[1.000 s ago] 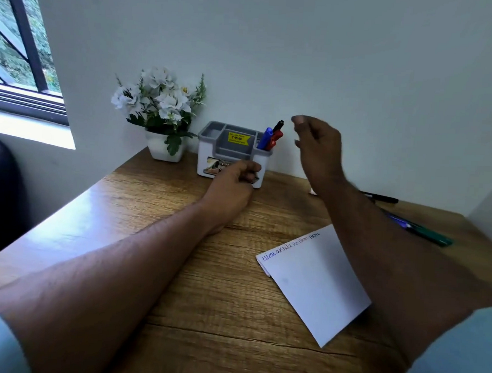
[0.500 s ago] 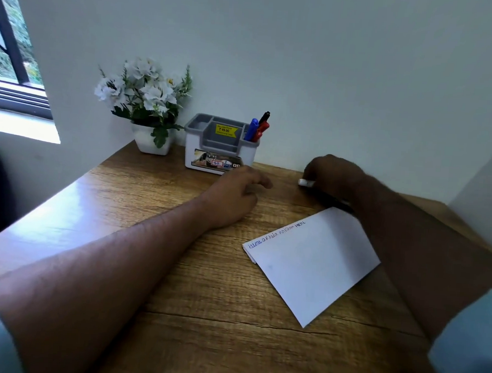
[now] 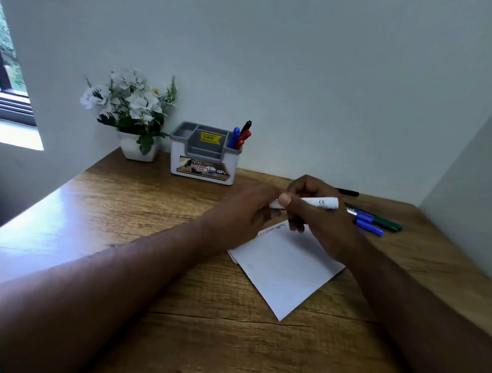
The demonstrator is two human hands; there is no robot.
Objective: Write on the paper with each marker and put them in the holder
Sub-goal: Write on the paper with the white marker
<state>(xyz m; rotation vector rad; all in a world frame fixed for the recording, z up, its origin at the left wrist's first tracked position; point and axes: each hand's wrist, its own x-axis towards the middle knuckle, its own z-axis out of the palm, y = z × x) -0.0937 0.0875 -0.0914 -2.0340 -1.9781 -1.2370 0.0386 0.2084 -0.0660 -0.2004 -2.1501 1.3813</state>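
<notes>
My right hand [image 3: 317, 215] grips a white marker [image 3: 321, 203] held level above the far corner of the white paper [image 3: 286, 271]. My left hand [image 3: 249, 212] meets it from the left, fingers curled on the marker's left end, which is hidden. The paper lies on the wooden desk [image 3: 123, 214] and shows a short line of writing along its far edge. The grey-and-white holder [image 3: 203, 155] stands by the wall with blue, red and black markers [image 3: 240, 136] upright in its right compartment.
A white pot of white flowers [image 3: 132, 109] sits left of the holder. Loose markers lie at the right: blue ones [image 3: 369, 225], a green one [image 3: 388, 223] and a black one [image 3: 348, 192] near the wall. A side wall closes the desk's right.
My right hand went from near the holder down to the desk, picked up the white marker and brought it over the paper. My left hand left the holder and joined at the marker's end.
</notes>
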